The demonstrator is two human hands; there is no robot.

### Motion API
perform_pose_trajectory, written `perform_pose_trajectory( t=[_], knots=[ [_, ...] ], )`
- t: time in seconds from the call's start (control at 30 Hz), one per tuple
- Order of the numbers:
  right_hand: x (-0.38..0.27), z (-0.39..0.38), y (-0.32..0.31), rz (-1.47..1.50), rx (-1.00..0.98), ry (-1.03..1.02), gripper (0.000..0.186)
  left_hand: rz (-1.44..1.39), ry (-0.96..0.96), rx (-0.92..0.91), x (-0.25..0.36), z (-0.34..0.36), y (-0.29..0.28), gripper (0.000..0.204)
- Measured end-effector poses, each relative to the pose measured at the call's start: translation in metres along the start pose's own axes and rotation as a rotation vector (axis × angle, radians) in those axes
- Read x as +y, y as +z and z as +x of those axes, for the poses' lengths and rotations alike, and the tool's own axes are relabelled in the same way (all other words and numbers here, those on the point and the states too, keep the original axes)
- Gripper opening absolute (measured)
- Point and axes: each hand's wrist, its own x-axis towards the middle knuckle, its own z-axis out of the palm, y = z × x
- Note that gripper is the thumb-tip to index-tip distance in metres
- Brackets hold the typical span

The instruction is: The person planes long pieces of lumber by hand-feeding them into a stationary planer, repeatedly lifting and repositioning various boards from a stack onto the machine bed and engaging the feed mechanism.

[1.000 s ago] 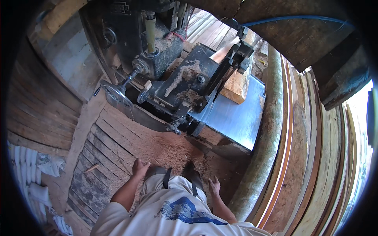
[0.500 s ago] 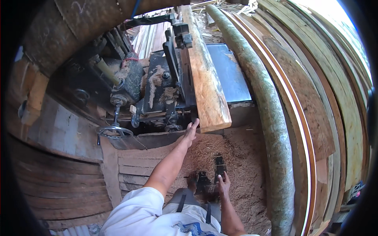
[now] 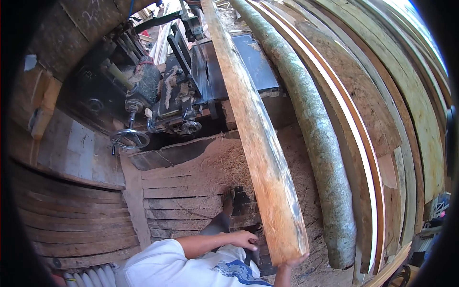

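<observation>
1. Drawn far toward the person since the earlier frame, the long orange-brown wooden beam with a dark, mottled edge (image 3: 258, 138) now reaches from the machine down beside the person's body; half a second ago its near end was just past the table.
2. At that near end, the right hand (image 3: 290, 263) touches the lower corner, its fingers against the end and partly hidden by the wood; I cannot tell whether they grip it or only support it.
3. The left hand (image 3: 244, 239) has left its place by the beam's end and is now in front of the body, left of the wood and apart from it, its fingers loosely bent with nothing seen in them.
4. Farther off, the beam crosses over the flat grey metal saw table (image 3: 263, 60).
5. To its right lies a thick, pale-barked round log (image 3: 325, 158), separated from it by a narrow gap near the hands.
6. Reddish loose sawdust (image 3: 229, 160) covers the ground left of the beam.
</observation>
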Motion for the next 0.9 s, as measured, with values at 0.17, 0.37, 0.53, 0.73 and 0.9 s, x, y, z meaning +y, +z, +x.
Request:
perform_pose_trajectory(
  t=[0.17,0.37,0.53,0.73,0.9],
  knots=[
    [-0.042,0.012,-0.087,-0.622,0.461,-0.188,0.073,0.076,-0.208,0.652,-0.066,-0.042,-0.131,0.034],
    [-0.075,0.019,-0.053,-1.263,0.824,-0.913,0.052,0.869,-0.174,0.915,-0.096,-0.105,-0.367,0.036],
    [-0.02,0.002,0.174,-1.046,0.164,-1.238,0.035,1.261,-0.045,0.713,-0.12,-0.127,-0.497,0.042],
    [0.111,0.028,0.316,-1.199,-0.763,-0.944,0.017,1.249,0.151,1.111,-0.182,-0.09,-0.534,0.04],
    [0.126,0.029,0.323,-1.427,-0.63,-1.103,0.017,0.333,-0.335,2.11,-0.156,-0.048,-0.53,0.031]
  ],
)
